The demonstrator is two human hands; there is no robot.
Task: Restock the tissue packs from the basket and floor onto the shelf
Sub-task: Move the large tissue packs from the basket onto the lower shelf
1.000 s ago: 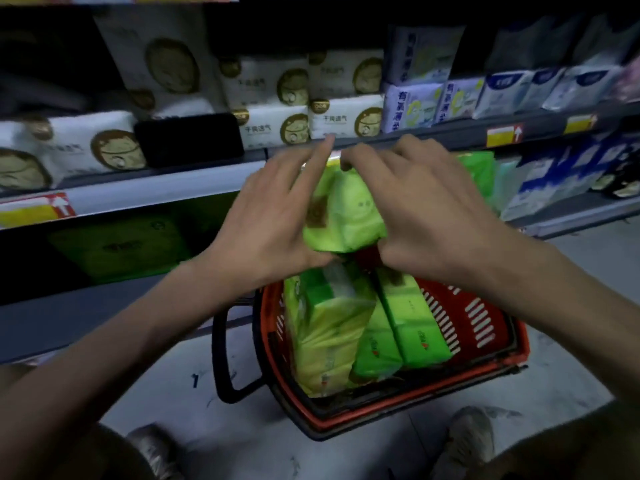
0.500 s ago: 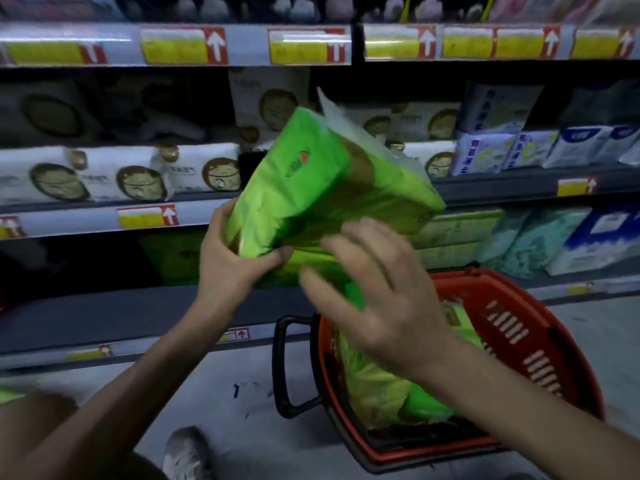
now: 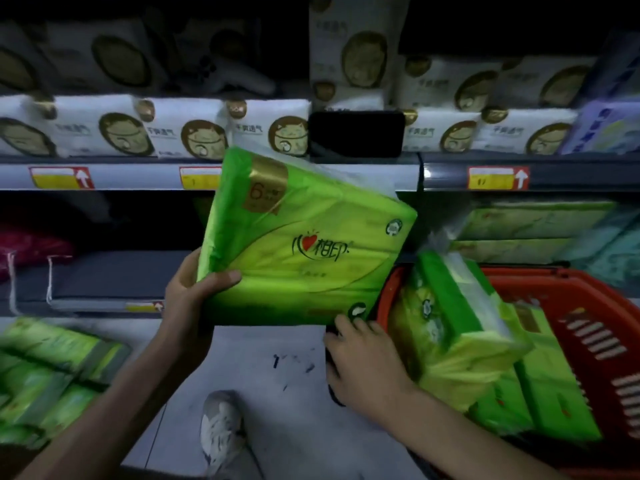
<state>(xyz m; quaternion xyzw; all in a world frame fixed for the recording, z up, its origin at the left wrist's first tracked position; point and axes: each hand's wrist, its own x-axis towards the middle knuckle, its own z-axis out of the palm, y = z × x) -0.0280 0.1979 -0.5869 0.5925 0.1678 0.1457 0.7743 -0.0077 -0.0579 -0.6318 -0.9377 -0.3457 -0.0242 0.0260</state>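
Observation:
A large green tissue pack [image 3: 304, 244] is held up, tilted, in front of the shelves. My left hand [image 3: 194, 292] grips its lower left corner, thumb on the front. My right hand [image 3: 367, 362] sits lower, fingers curled at the pack's lower right corner, over the black handle of the red basket [image 3: 588, 306]; what it holds is unclear. Several more green packs [image 3: 457, 327] stand in the basket. Other green packs [image 3: 45, 375] lie on the floor at the left. A bare stretch of the low shelf [image 3: 114, 275] shows behind the left hand.
White tissue packs [image 3: 187, 126] fill the shelf above, with a black object [image 3: 356, 133] among them. Green packs [image 3: 530, 223] lie stacked on the low shelf at the right. Something red [image 3: 24, 247] sits at the far left. My shoe [image 3: 221, 431] is on the grey floor.
The pack came up out of the basket and turned its printed front toward me. My right hand let go of it and dropped to the basket's handle side; the left hand kept its grip.

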